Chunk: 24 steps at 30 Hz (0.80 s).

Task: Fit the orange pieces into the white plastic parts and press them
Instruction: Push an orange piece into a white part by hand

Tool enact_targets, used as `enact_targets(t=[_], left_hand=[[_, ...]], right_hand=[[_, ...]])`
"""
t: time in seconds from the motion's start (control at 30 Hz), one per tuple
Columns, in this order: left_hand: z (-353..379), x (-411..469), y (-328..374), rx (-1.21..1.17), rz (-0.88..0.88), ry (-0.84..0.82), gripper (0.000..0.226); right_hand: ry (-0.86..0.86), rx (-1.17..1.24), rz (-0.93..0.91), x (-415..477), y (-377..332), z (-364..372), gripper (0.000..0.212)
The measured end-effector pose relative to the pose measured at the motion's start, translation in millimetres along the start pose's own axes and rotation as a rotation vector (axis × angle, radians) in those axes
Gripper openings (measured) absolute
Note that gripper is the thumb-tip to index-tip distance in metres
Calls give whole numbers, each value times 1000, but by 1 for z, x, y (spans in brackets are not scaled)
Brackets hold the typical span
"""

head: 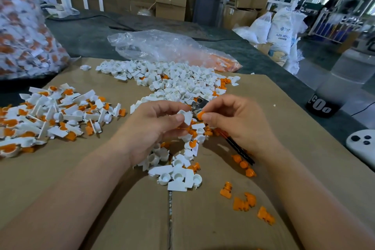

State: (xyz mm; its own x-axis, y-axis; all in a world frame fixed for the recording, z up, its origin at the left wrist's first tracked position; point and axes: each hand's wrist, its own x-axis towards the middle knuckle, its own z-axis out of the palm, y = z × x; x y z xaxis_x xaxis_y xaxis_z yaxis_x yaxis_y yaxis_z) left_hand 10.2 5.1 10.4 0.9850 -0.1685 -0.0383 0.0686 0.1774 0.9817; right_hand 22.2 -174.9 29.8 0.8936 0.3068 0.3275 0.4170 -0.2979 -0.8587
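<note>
My left hand (156, 126) pinches a white plastic part (187, 116) between thumb and fingers over the cardboard. Right beside it, my right hand (233, 119) pinches a small orange piece (200, 115), almost touching the white part. Below both hands lies a loose cluster of white parts (176, 170). Several orange pieces (246, 202) are scattered at the lower right. A big heap of white parts (174, 79) lies behind the hands. At the left sits a pile of white parts with orange inserts (50, 113).
A cardboard sheet (101, 199) covers the dark table. A clear bag holding orange pieces (172, 48) lies at the back, a large bag of assembled parts (24, 32) at far left. A metal tool (199, 102) sits behind my fingers, a white device (361, 144) at right.
</note>
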Motion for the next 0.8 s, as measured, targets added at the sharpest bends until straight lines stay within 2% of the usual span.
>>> enact_targets(t=[0.2, 0.47, 0.7, 0.8], left_hand=[[5, -1, -2, 7, 42, -61, 29], [7, -1, -3, -4, 91, -24, 26], [9, -2, -6, 65, 146, 24, 21], [8, -1, -6, 13, 132, 23, 23]], right_hand=[[21, 19, -34, 0, 2, 8, 25], [10, -82, -1, -1, 1, 10, 22], [35, -156, -39, -3, -2, 16, 24], [57, -161, -64, -4, -2, 19, 25]])
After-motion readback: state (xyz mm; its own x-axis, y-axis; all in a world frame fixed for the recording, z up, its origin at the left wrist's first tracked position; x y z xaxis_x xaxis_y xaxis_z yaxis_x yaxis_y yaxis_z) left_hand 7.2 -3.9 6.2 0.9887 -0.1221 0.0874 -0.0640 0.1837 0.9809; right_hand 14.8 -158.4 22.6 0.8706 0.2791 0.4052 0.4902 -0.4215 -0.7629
